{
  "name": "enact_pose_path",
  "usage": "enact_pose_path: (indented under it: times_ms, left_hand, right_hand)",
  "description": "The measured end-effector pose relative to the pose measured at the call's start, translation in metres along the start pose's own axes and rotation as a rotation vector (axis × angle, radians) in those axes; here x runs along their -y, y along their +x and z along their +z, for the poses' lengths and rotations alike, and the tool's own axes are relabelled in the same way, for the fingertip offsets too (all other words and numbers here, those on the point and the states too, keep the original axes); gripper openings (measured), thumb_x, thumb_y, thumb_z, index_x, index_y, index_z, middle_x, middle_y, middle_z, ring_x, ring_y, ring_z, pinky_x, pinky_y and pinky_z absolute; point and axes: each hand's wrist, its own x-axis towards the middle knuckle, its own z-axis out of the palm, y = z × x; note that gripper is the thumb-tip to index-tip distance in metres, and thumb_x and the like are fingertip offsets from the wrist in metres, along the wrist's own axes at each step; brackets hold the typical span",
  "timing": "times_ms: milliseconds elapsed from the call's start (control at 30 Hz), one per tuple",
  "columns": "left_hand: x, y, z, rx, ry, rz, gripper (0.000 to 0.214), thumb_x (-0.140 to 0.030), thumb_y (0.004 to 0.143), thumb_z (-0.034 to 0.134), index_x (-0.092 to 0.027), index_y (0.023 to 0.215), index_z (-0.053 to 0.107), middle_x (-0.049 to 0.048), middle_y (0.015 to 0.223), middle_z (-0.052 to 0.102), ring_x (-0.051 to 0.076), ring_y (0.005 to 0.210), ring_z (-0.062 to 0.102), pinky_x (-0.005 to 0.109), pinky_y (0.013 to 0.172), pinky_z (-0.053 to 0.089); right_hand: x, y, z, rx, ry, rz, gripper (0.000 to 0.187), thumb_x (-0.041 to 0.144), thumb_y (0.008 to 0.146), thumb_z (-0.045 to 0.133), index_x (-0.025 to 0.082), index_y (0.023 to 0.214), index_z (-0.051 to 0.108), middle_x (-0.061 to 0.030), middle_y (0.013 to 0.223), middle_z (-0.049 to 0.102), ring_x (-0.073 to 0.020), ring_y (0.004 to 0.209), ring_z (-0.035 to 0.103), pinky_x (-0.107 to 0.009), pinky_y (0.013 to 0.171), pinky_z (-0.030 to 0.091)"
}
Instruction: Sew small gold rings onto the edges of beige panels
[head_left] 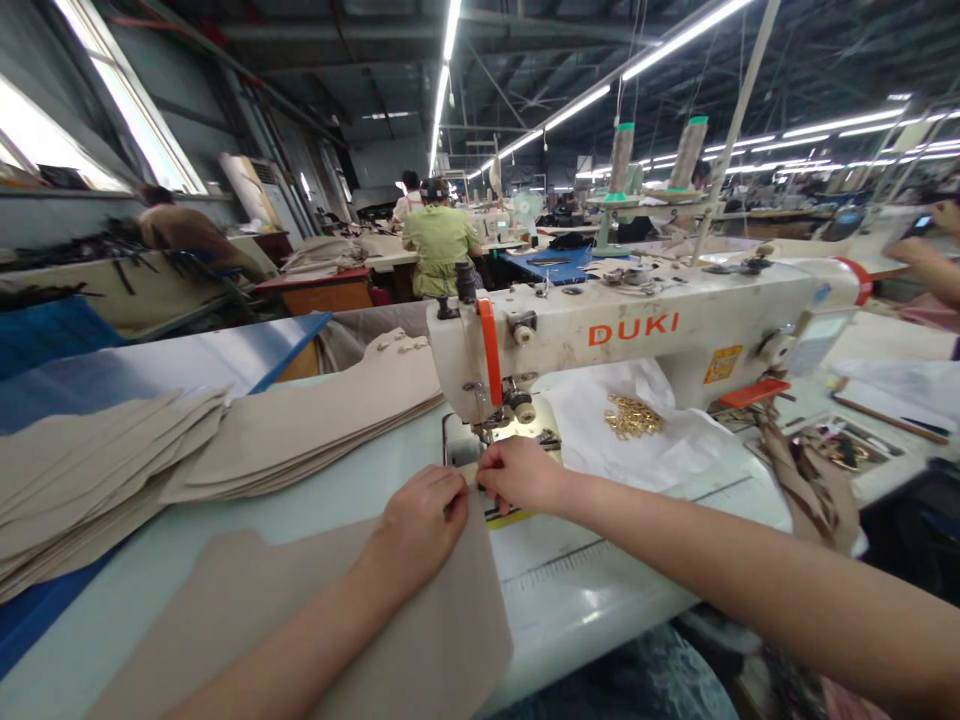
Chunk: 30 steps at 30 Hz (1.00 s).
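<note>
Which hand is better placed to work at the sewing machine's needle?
Right, probably: the right hand sits nearest the DUKI sewing machine's needle area, while the left hand rests on the beige fabric panel.

Orange DUKI (634, 329) on sewing machine (720, 300)

Fabric panels (112, 470) stacked left of sewing machine (637, 340)

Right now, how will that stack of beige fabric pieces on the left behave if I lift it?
The stack of beige fabric pieces will probably flop, since its thin layers curve softly. The layers sit fanned and uneven, so they may slide apart. It likely feels light for its size, being cloth.
</note>
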Motion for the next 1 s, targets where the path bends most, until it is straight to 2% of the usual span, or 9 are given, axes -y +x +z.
enact_pose_path:
  times_ms: [133, 233, 300, 367, 500, 633, 700, 800, 1000]
  left_hand:
    - [0.002, -0.002, 0.001, -0.013, -0.041, -0.015, 0.015, -0.010, 0.077, 0.046, -0.019, 0.069, 0.056, 0.0029, 0.071, 0.063, 0.018, 0.070, 0.059, 0.028, 0.065, 0.049]
    - [0.002, -0.003, 0.002, -0.049, -0.061, -0.005, 0.016, -0.009, 0.077, 0.046, -0.019, 0.069, 0.056, 0.0028, 0.071, 0.064, 0.018, 0.071, 0.060, 0.028, 0.066, 0.049]
    - [0.002, -0.004, 0.004, -0.074, -0.069, 0.002, 0.016, -0.009, 0.077, 0.047, -0.019, 0.068, 0.055, 0.0027, 0.071, 0.064, 0.017, 0.071, 0.060, 0.028, 0.067, 0.049]
    - [0.003, -0.004, 0.005, -0.084, -0.076, 0.001, 0.016, -0.009, 0.078, 0.046, -0.019, 0.069, 0.055, 0.0027, 0.071, 0.064, 0.017, 0.071, 0.060, 0.028, 0.067, 0.049]
    - [0.003, -0.004, 0.005, -0.081, -0.089, -0.021, 0.018, -0.010, 0.080, 0.045, -0.019, 0.068, 0.056, 0.0023, 0.071, 0.064, 0.017, 0.071, 0.060, 0.028, 0.066, 0.050]
    - [0.001, -0.003, 0.002, -0.056, -0.094, -0.034, 0.018, -0.010, 0.080, 0.045, -0.019, 0.069, 0.056, 0.0021, 0.071, 0.064, 0.016, 0.070, 0.060, 0.027, 0.065, 0.050]
    - [0.000, -0.002, 0.001, -0.051, -0.096, -0.034, 0.018, -0.010, 0.081, 0.045, -0.019, 0.069, 0.056, 0.0021, 0.070, 0.064, 0.017, 0.070, 0.060, 0.027, 0.065, 0.050]
    - [0.001, -0.003, 0.002, -0.063, -0.103, -0.027, 0.018, -0.011, 0.082, 0.045, -0.019, 0.072, 0.057, 0.0023, 0.072, 0.064, 0.016, 0.069, 0.060, 0.027, 0.064, 0.050]
    - [0.003, -0.007, 0.007, -0.073, -0.114, -0.022, 0.019, -0.010, 0.084, 0.046, -0.019, 0.072, 0.057, 0.0024, 0.072, 0.064, 0.017, 0.071, 0.060, 0.027, 0.064, 0.050]
  right_hand:
    - [-0.014, -0.033, -0.005, -0.038, -0.211, -0.264, 0.015, 0.011, 0.081, 0.055, 0.016, 0.088, 0.067, -0.0077, 0.095, 0.067, -0.0227, 0.094, 0.059, -0.033, 0.083, 0.042]
    - [-0.025, -0.052, -0.009, 0.011, -0.561, -0.665, 0.016, 0.015, 0.090, 0.050, 0.014, 0.095, 0.065, -0.0080, 0.094, 0.065, -0.0213, 0.091, 0.055, -0.033, 0.083, 0.042]
    - [-0.029, -0.058, -0.010, -0.009, -0.761, -0.849, 0.018, 0.017, 0.093, 0.046, 0.012, 0.099, 0.062, -0.0075, 0.093, 0.063, -0.0209, 0.090, 0.053, -0.032, 0.080, 0.043]
    - [-0.030, -0.058, -0.011, -0.042, -0.825, -0.892, 0.016, 0.018, 0.093, 0.048, 0.013, 0.101, 0.060, -0.0064, 0.096, 0.062, -0.0202, 0.092, 0.052, -0.032, 0.082, 0.043]
    - [-0.031, -0.047, -0.004, -0.084, -0.803, -0.922, 0.014, 0.019, 0.092, 0.051, 0.015, 0.102, 0.059, -0.0046, 0.098, 0.062, -0.0180, 0.095, 0.051, -0.031, 0.085, 0.042]
    - [-0.033, -0.036, 0.005, -0.173, -0.737, -0.929, 0.016, 0.026, 0.092, 0.051, 0.015, 0.084, 0.060, -0.0042, 0.086, 0.063, -0.0181, 0.087, 0.053, -0.032, 0.082, 0.043]
    - [-0.033, -0.034, 0.008, -0.204, -0.703, -0.914, 0.016, 0.028, 0.090, 0.054, 0.015, 0.083, 0.059, -0.0046, 0.085, 0.062, -0.0190, 0.086, 0.053, -0.032, 0.083, 0.043]
    - [-0.032, -0.033, 0.008, -0.170, -0.687, -0.941, 0.010, 0.023, 0.090, 0.054, 0.014, 0.087, 0.059, -0.0042, 0.088, 0.062, -0.0180, 0.086, 0.053, -0.030, 0.085, 0.043]
    - [-0.034, -0.033, 0.010, -0.093, -0.642, -0.945, 0.015, 0.021, 0.093, 0.049, 0.016, 0.083, 0.059, -0.0037, 0.086, 0.062, -0.0165, 0.082, 0.054, -0.028, 0.080, 0.044]
